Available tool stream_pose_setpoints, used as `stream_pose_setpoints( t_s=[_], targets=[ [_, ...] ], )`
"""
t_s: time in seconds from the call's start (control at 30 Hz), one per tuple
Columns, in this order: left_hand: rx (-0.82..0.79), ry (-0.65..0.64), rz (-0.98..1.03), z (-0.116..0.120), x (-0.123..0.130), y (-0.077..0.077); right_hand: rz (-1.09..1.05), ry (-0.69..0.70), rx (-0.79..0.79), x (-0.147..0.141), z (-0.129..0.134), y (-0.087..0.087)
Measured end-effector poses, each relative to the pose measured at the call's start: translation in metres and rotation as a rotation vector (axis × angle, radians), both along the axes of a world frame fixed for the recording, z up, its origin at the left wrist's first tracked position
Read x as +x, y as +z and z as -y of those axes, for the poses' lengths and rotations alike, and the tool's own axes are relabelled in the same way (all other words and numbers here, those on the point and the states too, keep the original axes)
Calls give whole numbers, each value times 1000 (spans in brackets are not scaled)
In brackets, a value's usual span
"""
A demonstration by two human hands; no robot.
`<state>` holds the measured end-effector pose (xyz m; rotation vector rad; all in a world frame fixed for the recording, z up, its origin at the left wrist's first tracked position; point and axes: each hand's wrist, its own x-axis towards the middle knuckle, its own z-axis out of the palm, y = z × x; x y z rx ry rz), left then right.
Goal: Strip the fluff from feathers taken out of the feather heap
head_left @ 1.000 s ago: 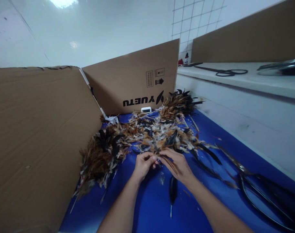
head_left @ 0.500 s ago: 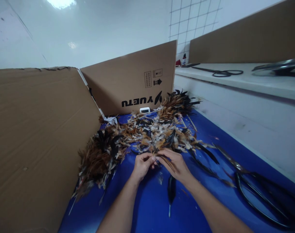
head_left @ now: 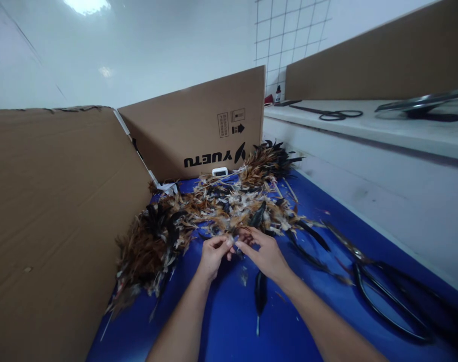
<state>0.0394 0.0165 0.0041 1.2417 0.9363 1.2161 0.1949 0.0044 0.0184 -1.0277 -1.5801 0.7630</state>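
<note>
At the near edge of the feather pile, my left hand point(head_left: 213, 255) is closed, its thumb and forefinger pinching a small pale feather point(head_left: 232, 238). Close beside it, my right hand point(head_left: 264, 251) has curled fingers around a brown feather, mostly hidden by the hand; its thumb reaches toward the left fingertips. Loose brown, white and black feathers point(head_left: 229, 206) spread out just beyond both hands. A single black feather point(head_left: 260, 296) lies on the blue tabletop point(head_left: 236, 327) below my right wrist.
Feather bundles lie at left point(head_left: 142, 246) and back right point(head_left: 266, 161). Large black-handled scissors point(head_left: 364, 266) rest at right. Cardboard panels stand at left point(head_left: 63, 216) and behind point(head_left: 157, 130), with a small white device point(head_left: 220, 172) before them. More scissors point(head_left: 332, 113) lie on the white ledge point(head_left: 364, 128).
The brown feathers that stuck out across my right palm no longer show there. My right fingers have curled and the thumb has shifted. The whole view has moved slightly, so things sit further left.
</note>
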Motion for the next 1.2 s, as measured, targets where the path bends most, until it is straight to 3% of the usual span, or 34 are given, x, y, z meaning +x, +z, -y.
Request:
stream_pose_setpoints(
  t_s=[0.23, 0.4, 0.63, 0.87, 1.2],
  targets=[
    [-4, 55, 90, -4, -5, -1, 108, 0, -7, 3, -1, -1],
    [13, 60, 124, -5, -8, 2, 394, 25, 95, 1, 1, -7],
    [23, 64, 162, -10, -12, -3, 714, 53, 255, -3, 13, 9],
    [3, 50, 203, -11, -11, -3, 849, -19, 251, 17, 60, 13],
    [1, 48, 192, -8, -12, -1, 762, -272, 239, 82, 132, -24]
  ],
)
